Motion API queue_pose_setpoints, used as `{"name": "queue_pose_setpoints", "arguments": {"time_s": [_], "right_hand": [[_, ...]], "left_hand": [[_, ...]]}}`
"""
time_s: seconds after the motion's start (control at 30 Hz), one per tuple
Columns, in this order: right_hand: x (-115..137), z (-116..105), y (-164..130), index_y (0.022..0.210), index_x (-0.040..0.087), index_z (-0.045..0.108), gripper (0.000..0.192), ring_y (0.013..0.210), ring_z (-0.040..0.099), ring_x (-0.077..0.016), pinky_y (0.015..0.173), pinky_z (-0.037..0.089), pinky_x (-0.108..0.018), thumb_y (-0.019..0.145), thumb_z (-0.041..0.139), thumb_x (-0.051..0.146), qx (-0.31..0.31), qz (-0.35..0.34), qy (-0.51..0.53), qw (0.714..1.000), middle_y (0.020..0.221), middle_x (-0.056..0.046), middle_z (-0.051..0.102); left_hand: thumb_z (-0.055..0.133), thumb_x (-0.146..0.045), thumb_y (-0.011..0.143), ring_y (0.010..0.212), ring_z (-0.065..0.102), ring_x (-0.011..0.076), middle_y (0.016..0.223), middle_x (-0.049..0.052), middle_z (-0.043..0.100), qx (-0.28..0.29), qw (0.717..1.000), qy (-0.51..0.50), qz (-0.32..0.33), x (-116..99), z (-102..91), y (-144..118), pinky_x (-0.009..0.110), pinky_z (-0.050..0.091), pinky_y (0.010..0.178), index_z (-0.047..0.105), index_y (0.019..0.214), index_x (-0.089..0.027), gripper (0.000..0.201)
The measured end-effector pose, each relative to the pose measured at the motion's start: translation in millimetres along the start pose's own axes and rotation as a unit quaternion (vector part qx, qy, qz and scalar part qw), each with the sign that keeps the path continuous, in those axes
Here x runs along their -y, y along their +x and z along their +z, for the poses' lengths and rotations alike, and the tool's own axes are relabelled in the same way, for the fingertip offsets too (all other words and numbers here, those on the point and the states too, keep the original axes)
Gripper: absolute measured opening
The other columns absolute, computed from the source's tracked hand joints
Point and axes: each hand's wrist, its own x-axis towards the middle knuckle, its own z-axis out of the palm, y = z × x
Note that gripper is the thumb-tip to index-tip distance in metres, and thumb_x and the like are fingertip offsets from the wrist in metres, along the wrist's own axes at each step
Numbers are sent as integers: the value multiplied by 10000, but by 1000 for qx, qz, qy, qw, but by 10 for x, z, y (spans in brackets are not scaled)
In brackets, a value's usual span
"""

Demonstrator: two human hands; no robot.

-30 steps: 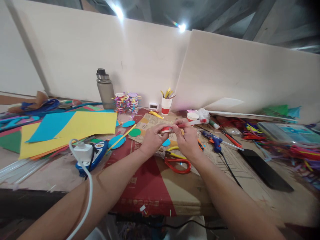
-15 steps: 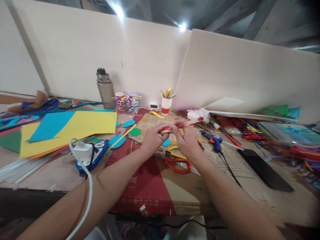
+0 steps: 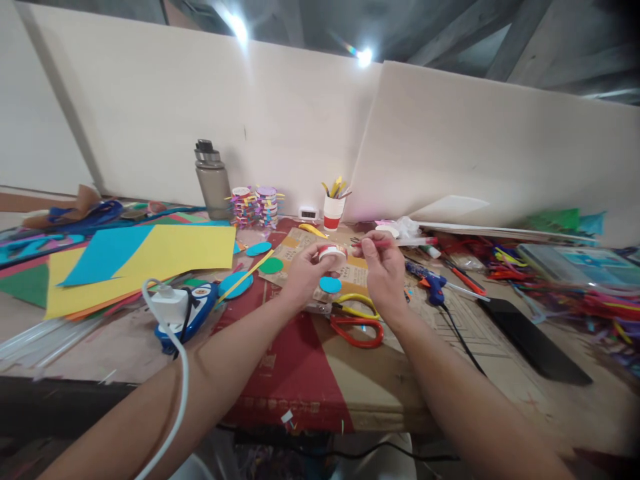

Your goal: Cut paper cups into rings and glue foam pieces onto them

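Head view: the left hand (image 3: 303,275) is pinching a small red-and-white round piece (image 3: 333,252) between thumb and fingers, holding it above the cardboard (image 3: 295,373) in the middle of the table. The right hand (image 3: 384,270) is gripping a red pen (image 3: 411,242) in closed fingers, its tip pointing at the piece; whether they are touching, I cannot tell. A blue disc (image 3: 331,286) is lying beneath the hands, just beside the scissors (image 3: 357,332). A glue gun (image 3: 434,280) is resting near the right hand, and a cup (image 3: 333,213) holding yellow strips is standing behind.
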Motion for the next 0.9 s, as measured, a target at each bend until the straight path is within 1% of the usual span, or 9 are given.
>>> {"name": "queue_pose_setpoints", "arguments": {"time_s": [0.13,0.2,0.27,0.33,0.43,0.53,0.67,0.8,0.9], "right_hand": [[-64,39,22,919,223,614,247,658,569,-134,671,501,-292,881,563,462,-5,69,52,996,761,8,593],[-102,51,11,932,223,619,270,673,578,-137,682,514,-300,866,569,480,9,109,49,993,793,1,616],[-121,66,-12,961,219,611,299,726,607,-149,720,530,-320,843,593,493,31,134,47,989,892,-20,655],[-114,91,-40,997,210,603,342,809,632,-171,771,534,-341,801,652,486,61,133,44,988,975,-45,674],[-75,133,-74,1031,197,592,399,894,639,-200,800,533,-350,735,726,429,89,117,39,988,988,-66,687],[-41,144,-79,1001,191,579,350,871,640,-197,762,536,-339,733,712,372,74,114,36,990,954,-66,690],[-46,78,-48,961,189,578,257,826,628,-183,731,521,-320,758,669,319,56,86,0,995,914,-55,676],[-89,-3,-14,990,186,595,254,758,609,-164,692,500,-299,755,644,272,99,45,-53,993,897,-41,673],[-131,-28,-3,1016,190,613,283,764,616,-165,678,492,-288,738,637,240,127,22,-86,988,904,-35,680]], "left_hand": [[791,-256,596,757,608,119,863,-4,672,-30,985,-157,-62,-40,14,28,230,512,628,637,891,-170,344],[804,-224,580,748,601,95,854,-16,669,-48,976,-198,-78,-55,3,43,194,469,618,638,896,-175,360],[812,-208,580,742,601,81,861,-25,672,-59,969,-221,-90,-58,-12,57,180,427,594,633,905,-185,371],[819,-217,592,738,603,76,872,-32,675,-56,966,-235,-94,-49,-23,67,185,409,585,621,913,-196,378],[820,-237,615,777,616,82,910,-29,679,-29,966,-241,-85,-18,-20,66,203,446,652,607,946,-206,395],[799,-271,653,812,620,100,944,-12,675,2,974,-216,-74,30,1,48,240,481,732,589,968,-209,384],[753,-276,685,793,607,102,950,7,663,22,988,-141,-53,82,-5,42,238,475,700,565,949,-193,334],[747,-226,669,812,615,112,904,6,671,49,998,-27,-2,20,-81,75,234,474,736,581,943,-172,325],[752,-272,692,908,635,154,1000,46,696,117,990,64,37,-88,-140,94,277,487,831,630,1025,-158,372]]}}
